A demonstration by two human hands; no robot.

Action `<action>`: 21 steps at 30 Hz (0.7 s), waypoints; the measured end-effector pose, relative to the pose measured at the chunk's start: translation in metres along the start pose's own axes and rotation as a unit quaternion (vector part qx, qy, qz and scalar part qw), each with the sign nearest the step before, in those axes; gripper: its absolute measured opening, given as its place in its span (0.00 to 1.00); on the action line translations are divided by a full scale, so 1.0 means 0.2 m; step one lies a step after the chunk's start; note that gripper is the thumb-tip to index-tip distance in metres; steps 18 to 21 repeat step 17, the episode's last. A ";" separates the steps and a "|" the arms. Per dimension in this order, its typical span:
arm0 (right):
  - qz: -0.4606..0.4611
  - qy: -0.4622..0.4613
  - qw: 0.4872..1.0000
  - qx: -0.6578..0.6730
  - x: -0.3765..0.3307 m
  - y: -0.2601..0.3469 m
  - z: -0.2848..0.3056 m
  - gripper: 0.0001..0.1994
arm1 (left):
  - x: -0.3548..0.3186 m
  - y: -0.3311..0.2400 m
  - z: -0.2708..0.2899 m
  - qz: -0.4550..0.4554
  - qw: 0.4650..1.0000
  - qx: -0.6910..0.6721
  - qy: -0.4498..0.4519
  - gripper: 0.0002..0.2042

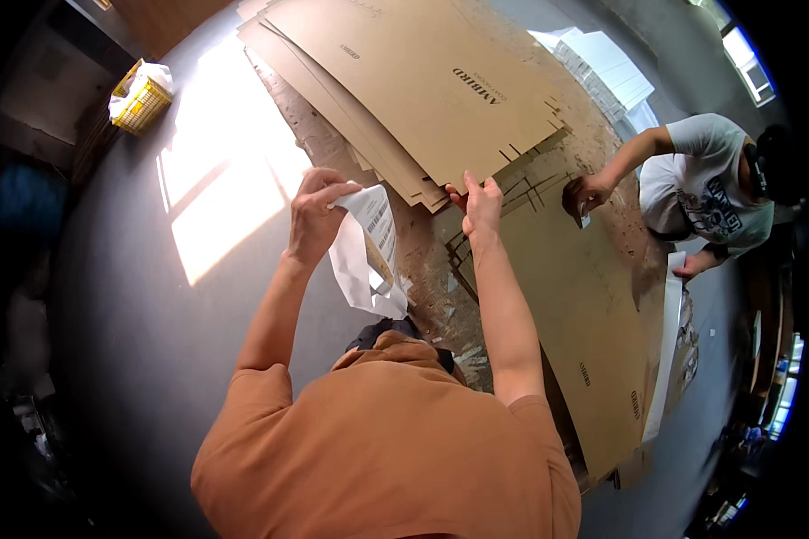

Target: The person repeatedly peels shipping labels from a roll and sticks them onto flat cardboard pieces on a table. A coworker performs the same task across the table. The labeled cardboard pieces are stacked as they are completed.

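Note:
My left hand [315, 214] is closed on a strip of white label sheets [368, 235] with black barcodes. The strip hangs down in a loop over the near edge of the work surface. My right hand [479, 205] pinches the near corner of a flat brown cardboard sheet [413, 94]. That sheet lies on top of a pile of similar ones, with printed marks on its face. Beside my right forearm lies a second pile of flat cardboard [566, 296], with slots cut in its edge.
At the right, a co-worker [715, 184] reaches one hand over the second pile and holds a white strip [665, 346] in the other. A yellow basket [142, 101] with a white bag stands on the floor at the left. White bundles [602, 67] are stacked behind the table.

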State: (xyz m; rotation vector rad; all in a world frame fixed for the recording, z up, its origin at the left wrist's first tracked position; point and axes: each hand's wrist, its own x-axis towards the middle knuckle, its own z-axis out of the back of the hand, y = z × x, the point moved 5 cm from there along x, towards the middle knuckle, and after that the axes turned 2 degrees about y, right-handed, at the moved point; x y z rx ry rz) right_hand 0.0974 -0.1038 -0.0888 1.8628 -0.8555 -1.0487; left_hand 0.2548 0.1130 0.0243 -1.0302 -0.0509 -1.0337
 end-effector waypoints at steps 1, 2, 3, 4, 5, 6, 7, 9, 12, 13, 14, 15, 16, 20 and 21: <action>-0.011 0.016 1.000 0.008 0.02 -0.01 0.00 0.09 | 0.04 -0.01 -0.02 0.007 1.000 -0.005 0.019 0.12; -0.021 0.030 0.999 0.017 0.03 -0.02 0.01 0.10 | 0.07 -0.03 -0.04 0.013 0.999 -0.012 0.039 0.11; -0.047 0.032 0.998 -0.026 0.01 -0.04 0.07 0.13 | 0.09 -0.05 -0.07 0.047 0.996 -0.058 0.049 0.10; -0.029 0.055 0.989 -0.131 -0.03 0.00 0.08 0.14 | 0.11 -0.06 -0.10 0.081 0.990 -0.104 0.058 0.10; -0.012 0.076 0.969 -0.235 -0.09 0.05 0.09 0.15 | 0.12 -0.07 -0.15 0.115 0.980 -0.148 0.067 0.10; 0.003 0.096 0.937 -0.335 -0.15 0.10 0.09 0.17 | 0.13 -0.10 -0.19 0.104 0.975 -0.178 0.082 0.10; 0.073 0.114 0.938 -0.319 -0.22 0.20 0.08 0.18 | 0.16 -0.13 -0.25 0.090 0.968 -0.212 0.100 0.10; 0.215 0.151 0.921 -0.288 -0.37 0.39 0.03 0.20 | 0.19 -0.17 -0.38 0.086 0.942 -0.282 0.159 0.10; 0.272 0.171 0.908 -0.271 -0.50 0.57 0.04 0.19 | 0.24 -0.34 -0.56 0.019 0.931 -0.293 0.215 0.08; 0.261 0.162 0.913 -0.268 -0.52 0.60 0.09 0.19 | 0.25 -0.40 -0.62 0.025 0.917 -0.307 0.255 0.07; 0.267 0.142 0.909 -0.288 -0.53 0.61 0.15 0.18 | 0.25 -0.42 -0.69 0.059 0.900 -0.313 0.297 0.07; 0.272 0.122 0.903 -0.309 -0.53 0.62 0.21 0.18 | 0.24 -0.43 -0.77 0.094 0.881 -0.317 0.339 0.07; 0.275 0.103 0.897 -0.330 -0.53 0.62 0.27 0.17 | 0.22 -0.44 -0.85 0.128 0.860 -0.318 0.378 0.07; 0.266 0.085 0.906 -0.317 -0.54 0.62 0.33 0.17 | 0.21 -0.46 -0.91 0.122 0.854 -0.321 0.390 0.07; 0.266 0.085 0.906 -0.317 -0.54 0.62 0.33 0.17 | 0.21 -0.46 -0.91 0.122 0.854 -0.321 0.390 0.07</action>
